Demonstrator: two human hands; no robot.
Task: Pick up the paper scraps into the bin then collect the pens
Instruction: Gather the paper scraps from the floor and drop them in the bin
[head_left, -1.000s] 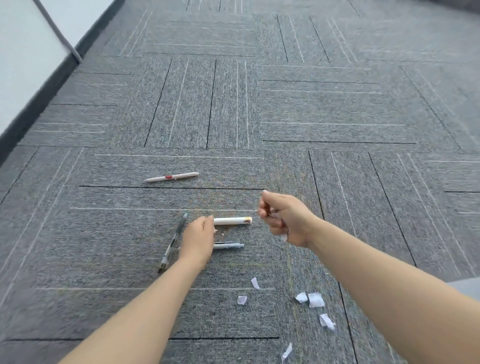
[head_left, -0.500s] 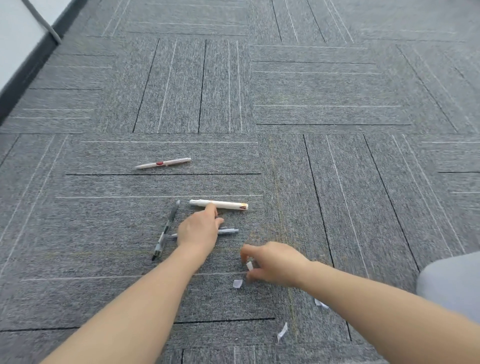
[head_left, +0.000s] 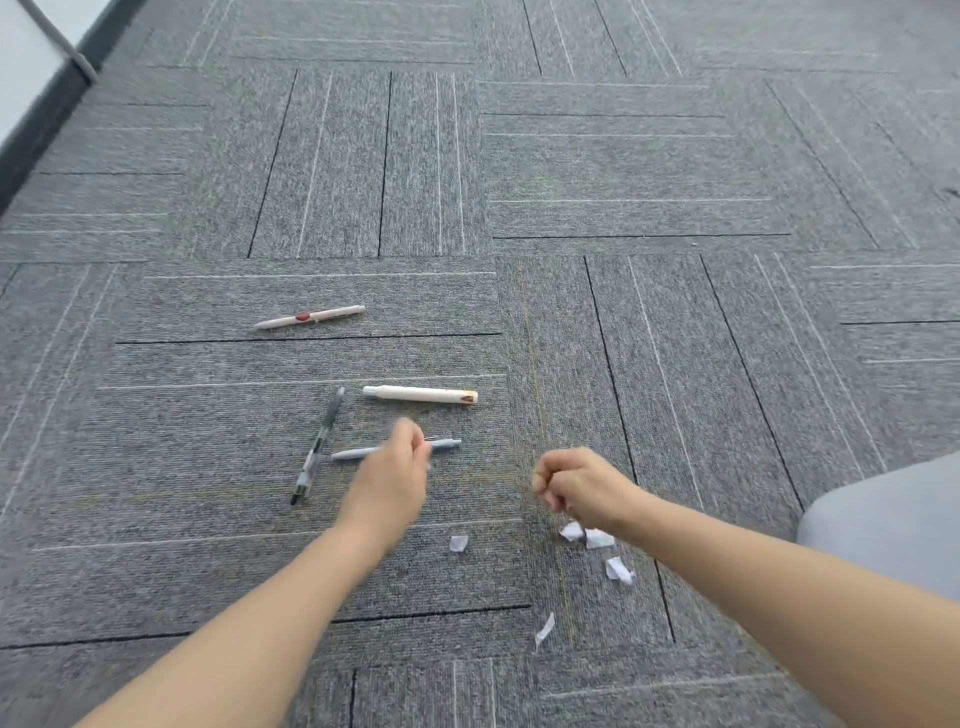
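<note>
Several white paper scraps lie on the grey carpet, one (head_left: 458, 543) ahead of me and a cluster (head_left: 600, 539) under my right wrist. My right hand (head_left: 582, 486) hovers above that cluster in a closed fist, with scraps inside. My left hand (head_left: 395, 473) is blurred, its fingertips pinched on a pale speck just over the grey-blue pen (head_left: 447, 443). A dark clear pen (head_left: 318, 447), a white marker (head_left: 420, 395) and a pink-white pen (head_left: 310, 317) lie further out. No bin is in view.
A smooth grey rounded shape (head_left: 883, 509) sits at the right edge; I cannot tell what it is. A white wall with black skirting (head_left: 47, 119) runs along the top left, with a grey rod (head_left: 57, 36) leaning against it.
My right hand dropped to the carpet, took one scrap near the front, and has risen to the right as a fist. My left hand has lifted off the floor beside the white marker, fingers pinched.
</note>
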